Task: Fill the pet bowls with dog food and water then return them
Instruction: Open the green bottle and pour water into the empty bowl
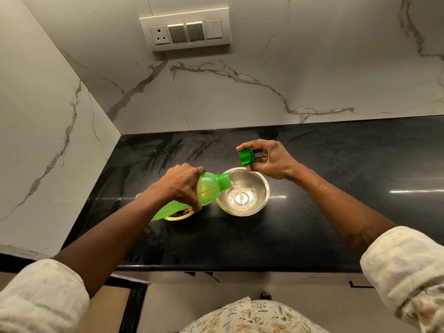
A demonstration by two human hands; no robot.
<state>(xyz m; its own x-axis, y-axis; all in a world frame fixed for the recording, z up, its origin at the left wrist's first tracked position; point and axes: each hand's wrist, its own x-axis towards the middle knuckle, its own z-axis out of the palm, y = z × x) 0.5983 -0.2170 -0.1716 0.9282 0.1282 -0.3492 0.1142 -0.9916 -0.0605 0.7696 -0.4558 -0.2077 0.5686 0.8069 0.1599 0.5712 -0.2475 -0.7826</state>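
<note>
My left hand (183, 182) grips a green plastic bottle (206, 191) tilted on its side, its mouth over the rim of a steel bowl (260, 188). A thin stream of water runs from the bottle into this bowl, and a little water lies at its bottom. My right hand (271, 158) holds the bottle's green cap (246, 156) just above the bowl's far rim. A second steel bowl (179, 215) with brown dog food sits to the left, mostly hidden under the bottle and my left hand.
Both bowls stand on a black stone countertop (336, 212) set in a corner of white marble walls. A switch panel with a socket (185, 30) is on the back wall. The counter's front edge (240, 267) lies near my body, with cabinet fronts below.
</note>
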